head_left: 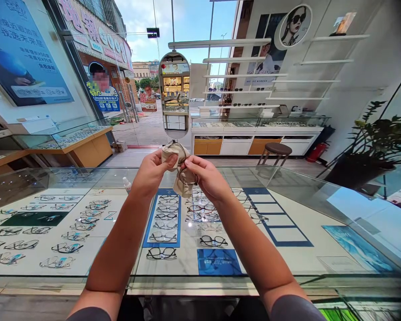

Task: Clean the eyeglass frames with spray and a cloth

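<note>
Both hands are raised together over the glass counter. My left hand [154, 170] is closed around a crumpled beige cloth [183, 186], part of which hangs down between the hands. A pair of eyeglasses [189, 178] with a dark round rim is pinched by my right hand [205, 174], against the cloth. One lens shows below the right fingers. The other side of the glasses is hidden by the cloth and left fingers.
Beneath my forearms, a glass display case [113, 263] holds rows of eyeglasses [162, 253]. A small clear bottle [127, 183] stands beyond my left forearm. Farther off are an oval mirror [174, 98], a stool [278, 150], a fire extinguisher [316, 152] and a potted plant [364, 151].
</note>
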`<action>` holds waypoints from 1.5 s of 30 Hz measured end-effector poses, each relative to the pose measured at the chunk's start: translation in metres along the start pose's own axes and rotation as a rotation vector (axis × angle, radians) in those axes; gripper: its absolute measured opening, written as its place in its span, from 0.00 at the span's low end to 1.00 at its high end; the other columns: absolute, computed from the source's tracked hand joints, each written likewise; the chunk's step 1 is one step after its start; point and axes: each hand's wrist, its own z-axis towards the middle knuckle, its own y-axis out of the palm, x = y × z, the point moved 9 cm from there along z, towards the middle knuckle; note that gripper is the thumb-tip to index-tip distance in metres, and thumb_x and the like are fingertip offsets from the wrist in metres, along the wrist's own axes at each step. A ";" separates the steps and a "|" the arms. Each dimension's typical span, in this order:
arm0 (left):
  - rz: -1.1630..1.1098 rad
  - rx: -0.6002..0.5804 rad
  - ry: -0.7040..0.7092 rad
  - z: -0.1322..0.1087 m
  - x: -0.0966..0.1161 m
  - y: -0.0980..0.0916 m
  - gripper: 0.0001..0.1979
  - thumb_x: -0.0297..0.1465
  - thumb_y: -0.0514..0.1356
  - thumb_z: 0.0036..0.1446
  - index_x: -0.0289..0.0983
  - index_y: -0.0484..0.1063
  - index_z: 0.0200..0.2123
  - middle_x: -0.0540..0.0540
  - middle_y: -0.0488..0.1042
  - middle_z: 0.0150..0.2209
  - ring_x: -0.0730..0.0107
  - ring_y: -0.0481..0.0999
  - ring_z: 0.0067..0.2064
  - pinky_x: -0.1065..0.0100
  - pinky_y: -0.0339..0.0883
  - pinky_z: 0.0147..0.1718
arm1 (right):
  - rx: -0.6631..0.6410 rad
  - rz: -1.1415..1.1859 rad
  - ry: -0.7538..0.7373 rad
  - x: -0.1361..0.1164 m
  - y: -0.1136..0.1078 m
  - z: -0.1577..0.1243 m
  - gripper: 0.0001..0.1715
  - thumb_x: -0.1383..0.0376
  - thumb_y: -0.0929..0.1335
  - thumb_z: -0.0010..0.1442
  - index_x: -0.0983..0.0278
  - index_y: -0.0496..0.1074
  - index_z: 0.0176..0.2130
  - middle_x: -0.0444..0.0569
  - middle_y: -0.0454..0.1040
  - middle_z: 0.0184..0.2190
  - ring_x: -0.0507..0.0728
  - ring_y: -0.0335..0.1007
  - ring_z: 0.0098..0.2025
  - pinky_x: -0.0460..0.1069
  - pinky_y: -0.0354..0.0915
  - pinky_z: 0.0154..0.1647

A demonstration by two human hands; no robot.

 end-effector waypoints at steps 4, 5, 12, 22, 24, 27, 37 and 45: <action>-0.003 -0.005 -0.004 -0.001 0.000 0.003 0.23 0.43 0.83 0.44 0.38 0.86 0.40 0.45 0.86 0.38 0.68 0.79 0.38 0.67 0.71 0.43 | -0.019 -0.017 -0.005 -0.001 0.001 0.000 0.26 0.45 0.81 0.55 0.62 0.77 0.34 0.43 0.72 0.31 0.51 0.60 0.31 0.49 0.55 0.35; -0.008 0.002 -0.010 -0.001 -0.001 0.004 0.22 0.42 0.83 0.44 0.38 0.86 0.40 0.45 0.86 0.38 0.69 0.79 0.38 0.67 0.71 0.43 | -0.027 -0.025 -0.011 -0.002 0.002 0.000 0.26 0.45 0.81 0.56 0.62 0.76 0.34 0.42 0.70 0.30 0.51 0.58 0.31 0.49 0.54 0.34; -0.083 0.081 -0.044 -0.003 -0.016 0.006 0.23 0.42 0.84 0.41 0.38 0.86 0.38 0.47 0.85 0.38 0.70 0.80 0.39 0.68 0.72 0.46 | -0.047 -0.069 -0.040 -0.002 0.003 0.002 0.28 0.42 0.80 0.57 0.61 0.73 0.32 0.40 0.63 0.27 0.51 0.52 0.30 0.49 0.50 0.32; -0.028 0.040 0.038 -0.005 -0.008 0.014 0.24 0.41 0.84 0.43 0.37 0.86 0.41 0.45 0.85 0.37 0.69 0.80 0.37 0.68 0.74 0.42 | -0.133 -0.131 -0.016 -0.006 0.000 0.000 0.27 0.44 0.79 0.58 0.62 0.72 0.34 0.41 0.65 0.29 0.51 0.52 0.30 0.49 0.51 0.33; -0.038 0.067 0.064 -0.007 -0.008 0.015 0.23 0.42 0.83 0.44 0.36 0.85 0.40 0.46 0.85 0.37 0.71 0.79 0.35 0.69 0.73 0.39 | -0.178 -0.144 -0.011 -0.008 0.003 -0.001 0.27 0.44 0.79 0.60 0.61 0.71 0.34 0.40 0.64 0.29 0.51 0.52 0.31 0.49 0.51 0.33; -0.069 0.134 0.085 -0.008 -0.011 0.015 0.23 0.46 0.82 0.47 0.36 0.84 0.38 0.46 0.84 0.34 0.72 0.77 0.33 0.69 0.72 0.36 | -0.211 -0.173 -0.014 -0.009 0.007 -0.004 0.26 0.44 0.78 0.61 0.61 0.71 0.35 0.42 0.65 0.32 0.52 0.54 0.32 0.49 0.53 0.35; -0.010 -0.062 0.030 -0.005 0.001 0.015 0.25 0.53 0.75 0.56 0.36 0.84 0.36 0.43 0.83 0.33 0.62 0.82 0.37 0.63 0.76 0.40 | -0.197 -0.205 0.007 -0.012 -0.001 -0.002 0.21 0.48 0.78 0.61 0.61 0.76 0.34 0.45 0.73 0.34 0.54 0.62 0.36 0.50 0.59 0.38; 0.050 -0.147 0.029 -0.007 0.009 0.013 0.23 0.42 0.82 0.48 0.36 0.85 0.43 0.42 0.86 0.40 0.64 0.82 0.39 0.66 0.76 0.42 | -0.186 -0.126 0.012 -0.016 0.003 -0.004 0.22 0.47 0.78 0.60 0.63 0.77 0.33 0.44 0.73 0.30 0.51 0.59 0.31 0.49 0.55 0.32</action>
